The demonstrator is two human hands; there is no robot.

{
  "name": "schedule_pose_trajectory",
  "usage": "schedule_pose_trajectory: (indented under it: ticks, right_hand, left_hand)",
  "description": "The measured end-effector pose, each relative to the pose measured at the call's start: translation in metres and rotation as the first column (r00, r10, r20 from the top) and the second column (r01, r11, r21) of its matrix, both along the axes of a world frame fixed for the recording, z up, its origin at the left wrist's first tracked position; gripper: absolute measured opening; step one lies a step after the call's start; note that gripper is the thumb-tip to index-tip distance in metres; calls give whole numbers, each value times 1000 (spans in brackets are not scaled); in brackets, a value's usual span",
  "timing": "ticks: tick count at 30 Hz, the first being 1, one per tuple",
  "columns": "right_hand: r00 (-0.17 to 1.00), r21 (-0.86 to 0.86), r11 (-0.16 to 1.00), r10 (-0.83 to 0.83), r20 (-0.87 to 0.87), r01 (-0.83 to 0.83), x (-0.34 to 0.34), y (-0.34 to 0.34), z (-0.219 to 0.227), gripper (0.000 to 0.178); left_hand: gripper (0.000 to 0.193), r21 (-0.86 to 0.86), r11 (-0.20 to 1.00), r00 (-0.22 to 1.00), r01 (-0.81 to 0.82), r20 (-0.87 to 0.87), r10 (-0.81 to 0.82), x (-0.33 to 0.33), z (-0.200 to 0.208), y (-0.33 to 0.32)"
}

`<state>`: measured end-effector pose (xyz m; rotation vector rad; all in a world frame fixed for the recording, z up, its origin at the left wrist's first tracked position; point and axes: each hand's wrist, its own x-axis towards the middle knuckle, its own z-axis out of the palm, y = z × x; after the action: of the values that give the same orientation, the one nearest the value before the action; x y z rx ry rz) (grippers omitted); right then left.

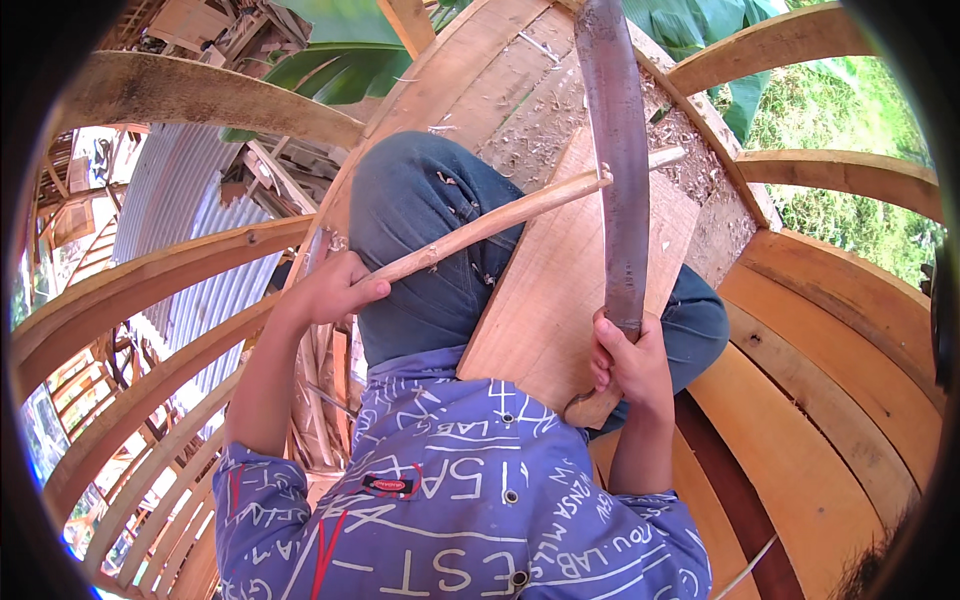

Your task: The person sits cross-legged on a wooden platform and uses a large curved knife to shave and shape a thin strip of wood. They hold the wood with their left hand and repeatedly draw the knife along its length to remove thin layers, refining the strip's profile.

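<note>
My left hand is closed around the near end of a slim, pale wooden stick. The stick slants up to the right above my left knee. My right hand grips the wooden handle of a machete, whose long dark blade points away from me. The blade crosses in front of the stick close to its far end, and that tip shows beyond it. Whether blade and stick touch, I cannot tell. Across my lap lies a flat wooden board, partly behind the machete.
Wood shavings litter the plank floor ahead. Curved slatted railings run along the left, and wooden planks form the right side. Corrugated metal sheets and scrap wood lie beyond the left railing; large green leaves hang ahead.
</note>
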<state>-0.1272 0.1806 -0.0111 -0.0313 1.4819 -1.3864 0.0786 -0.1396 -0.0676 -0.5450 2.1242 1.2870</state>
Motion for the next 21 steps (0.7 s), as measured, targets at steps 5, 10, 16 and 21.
schedule_pose_trajectory:
  ticks: [5, 10, 16, 21]
  right_hand:
    - [999, -57, 997, -49, 21, 50, -9, 4, 3, 26]
    - [980, -155, 985, -49, 194, 80, -12, 5, -1, 35]
    - [929, -282, 951, -11, 371, 124, -13, 6, -7, 42]
    - [968, -215, 944, -240, 77, 251, -25, 4, 10, 40]
  left_hand:
    - [81, 20, 1000, 1000, -5, 29, 4, 1, -2, 2]
    - [81, 15, 999, 999, -36, -1, 36, 2, 0, 4]
    - [82, 44, 998, 999, -40, 14, 40, 0, 0, 2]
    - [82, 77, 996, 999, -48, -10, 49, 3, -3, 0]
